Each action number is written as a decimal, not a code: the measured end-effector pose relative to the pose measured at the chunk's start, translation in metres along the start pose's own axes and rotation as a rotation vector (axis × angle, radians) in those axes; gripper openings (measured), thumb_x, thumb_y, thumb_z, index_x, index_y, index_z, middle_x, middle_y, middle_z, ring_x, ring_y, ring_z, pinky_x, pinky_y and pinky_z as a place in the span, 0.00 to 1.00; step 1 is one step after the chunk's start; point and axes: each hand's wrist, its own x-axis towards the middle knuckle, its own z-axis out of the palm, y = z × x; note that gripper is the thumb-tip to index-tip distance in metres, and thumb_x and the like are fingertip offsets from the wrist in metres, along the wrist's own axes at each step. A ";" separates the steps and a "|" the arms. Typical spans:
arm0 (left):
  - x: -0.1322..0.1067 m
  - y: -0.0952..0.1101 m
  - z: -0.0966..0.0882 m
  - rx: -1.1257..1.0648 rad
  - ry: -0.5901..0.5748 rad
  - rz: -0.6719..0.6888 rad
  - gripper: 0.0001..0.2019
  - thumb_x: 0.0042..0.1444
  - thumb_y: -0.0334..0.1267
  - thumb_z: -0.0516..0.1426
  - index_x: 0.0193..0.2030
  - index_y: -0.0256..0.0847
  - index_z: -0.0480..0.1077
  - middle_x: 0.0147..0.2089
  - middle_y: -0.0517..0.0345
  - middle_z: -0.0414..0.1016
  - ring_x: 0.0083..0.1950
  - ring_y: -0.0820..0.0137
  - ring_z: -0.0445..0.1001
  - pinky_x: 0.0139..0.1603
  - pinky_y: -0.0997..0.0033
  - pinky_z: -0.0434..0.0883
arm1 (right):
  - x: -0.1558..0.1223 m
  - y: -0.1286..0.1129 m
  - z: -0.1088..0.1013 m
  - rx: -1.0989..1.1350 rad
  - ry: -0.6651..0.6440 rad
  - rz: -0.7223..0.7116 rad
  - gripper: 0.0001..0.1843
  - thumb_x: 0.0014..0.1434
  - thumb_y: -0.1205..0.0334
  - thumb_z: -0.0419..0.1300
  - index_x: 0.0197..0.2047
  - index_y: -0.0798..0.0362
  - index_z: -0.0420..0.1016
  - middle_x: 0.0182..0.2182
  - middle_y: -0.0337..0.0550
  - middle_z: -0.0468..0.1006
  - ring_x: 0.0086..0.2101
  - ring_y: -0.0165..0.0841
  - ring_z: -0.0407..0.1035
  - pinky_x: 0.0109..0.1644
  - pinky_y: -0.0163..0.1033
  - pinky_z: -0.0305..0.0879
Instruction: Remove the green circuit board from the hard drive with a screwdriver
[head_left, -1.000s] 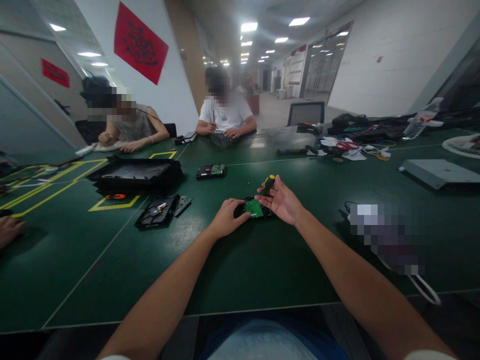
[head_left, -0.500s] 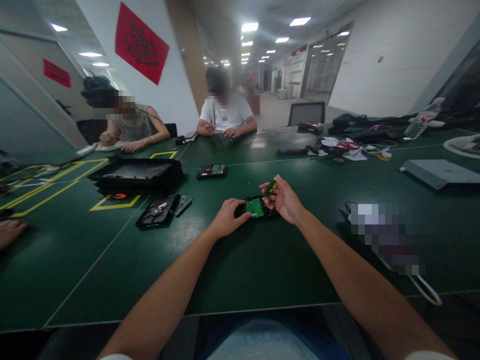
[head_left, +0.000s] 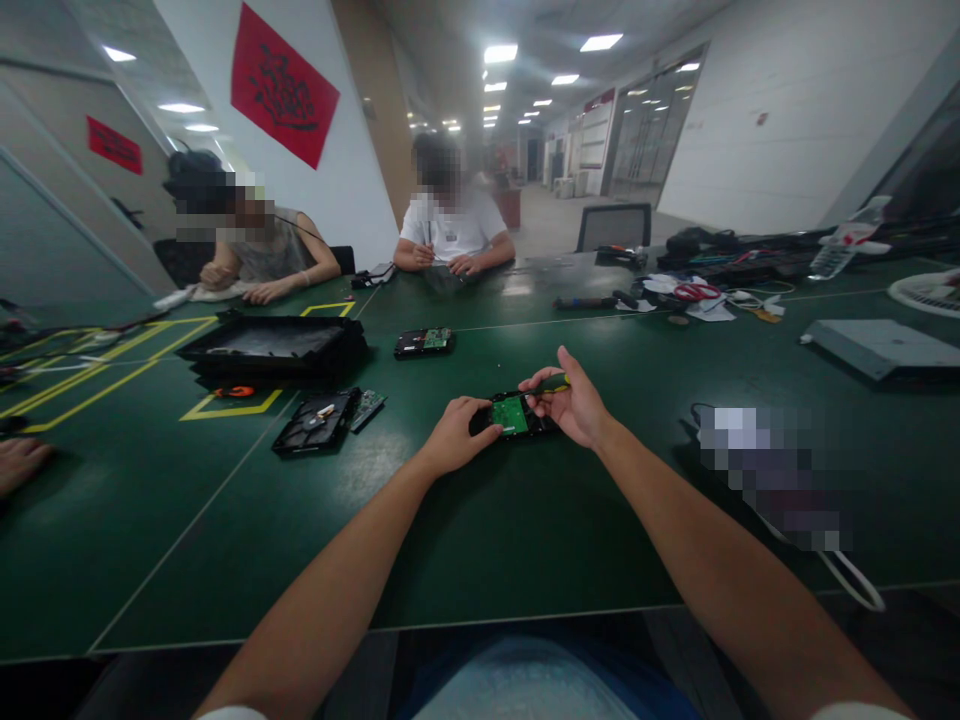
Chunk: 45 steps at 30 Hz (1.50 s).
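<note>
A black hard drive with a green circuit board (head_left: 511,416) lies flat on the green table. My left hand (head_left: 457,436) grips its left end, thumb on the near side and fingers on the far side. Over the drive's right end, my right hand (head_left: 570,400) holds a small screwdriver (head_left: 558,386) with a yellow-and-dark handle, tilted nearly level between the fingers. Its tip is too small to make out, and the palm hides part of the handle. To the left lie another opened drive (head_left: 315,422) and a loose circuit board (head_left: 366,410).
Beyond my hands lies another hard drive (head_left: 424,342). A black tray (head_left: 274,345) stands at left, an orange-handled tool (head_left: 235,391) before it. At right are a blurred-out object (head_left: 772,480) and a grey metal box (head_left: 881,348). Two people sit across; another person's hand (head_left: 22,465) shows at left.
The screwdriver has tipped from upright to nearly level in my right hand, and those fingers have shifted around it. My left hand and the drive have stayed in place.
</note>
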 end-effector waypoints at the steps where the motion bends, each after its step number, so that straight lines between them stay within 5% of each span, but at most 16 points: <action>1: 0.000 0.000 0.000 0.001 -0.001 0.001 0.26 0.63 0.52 0.63 0.63 0.42 0.73 0.58 0.45 0.77 0.63 0.53 0.72 0.68 0.48 0.70 | 0.000 -0.001 0.000 0.007 0.001 0.001 0.32 0.61 0.27 0.61 0.30 0.50 0.78 0.36 0.50 0.83 0.29 0.34 0.71 0.27 0.38 0.64; 13: -0.001 0.000 -0.001 0.009 -0.011 -0.012 0.27 0.64 0.53 0.63 0.64 0.42 0.72 0.59 0.45 0.76 0.64 0.53 0.72 0.67 0.48 0.70 | -0.002 -0.004 -0.001 0.055 -0.005 0.013 0.41 0.58 0.17 0.52 0.31 0.50 0.75 0.34 0.49 0.82 0.29 0.35 0.72 0.29 0.38 0.63; 28: -0.001 0.002 -0.003 0.004 -0.013 -0.017 0.26 0.64 0.53 0.62 0.64 0.42 0.72 0.59 0.45 0.76 0.64 0.52 0.72 0.67 0.47 0.70 | 0.000 -0.001 0.001 0.108 0.035 -0.041 0.36 0.59 0.20 0.55 0.36 0.48 0.73 0.33 0.45 0.79 0.33 0.40 0.76 0.34 0.42 0.69; 33: -0.001 0.001 -0.003 -0.003 -0.007 -0.010 0.26 0.64 0.54 0.62 0.64 0.41 0.73 0.59 0.45 0.76 0.63 0.53 0.72 0.68 0.48 0.70 | 0.001 -0.002 -0.001 0.025 0.036 -0.072 0.36 0.61 0.20 0.53 0.36 0.48 0.73 0.38 0.47 0.83 0.28 0.36 0.72 0.27 0.39 0.61; 38: -0.001 0.003 -0.004 0.007 -0.024 0.001 0.29 0.64 0.56 0.62 0.66 0.41 0.72 0.60 0.44 0.75 0.65 0.52 0.72 0.68 0.48 0.70 | 0.001 -0.003 -0.002 -0.003 0.069 -0.082 0.42 0.56 0.13 0.48 0.38 0.47 0.73 0.30 0.42 0.79 0.21 0.31 0.64 0.23 0.36 0.48; 45: -0.003 0.005 -0.007 -0.012 -0.062 -0.023 0.37 0.59 0.60 0.65 0.70 0.41 0.70 0.61 0.42 0.72 0.65 0.50 0.70 0.70 0.47 0.69 | 0.004 -0.001 -0.004 0.017 0.059 -0.075 0.44 0.55 0.13 0.48 0.37 0.48 0.74 0.31 0.43 0.77 0.21 0.29 0.62 0.21 0.36 0.47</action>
